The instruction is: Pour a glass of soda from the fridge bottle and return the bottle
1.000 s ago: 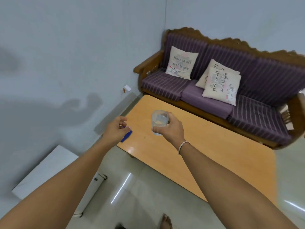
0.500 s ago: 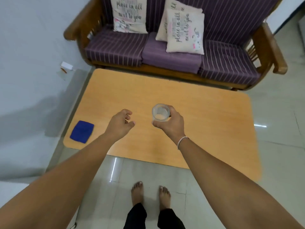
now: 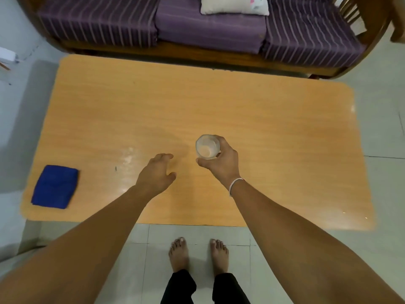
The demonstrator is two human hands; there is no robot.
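Observation:
A clear glass point(image 3: 207, 146) is gripped from the side by my right hand point(image 3: 221, 162), held upright over the middle of the low wooden table point(image 3: 274, 132). I look straight down into it and cannot tell whether liquid is in it. My left hand point(image 3: 156, 172) hovers over the table just left of the glass, fingers loosely spread and holding nothing. No soda bottle or fridge is in view.
A folded blue cloth point(image 3: 55, 186) lies on the table's near left corner. A purple striped sofa point(image 3: 208, 27) with a cushion point(image 3: 234, 5) stands right behind the table. My bare feet point(image 3: 198, 254) are on the tiled floor at the table's near edge.
The view has swung from the wall and sofa down onto the table. My left hand has opened from a loose fist, and the glass now sits lower over the tabletop.

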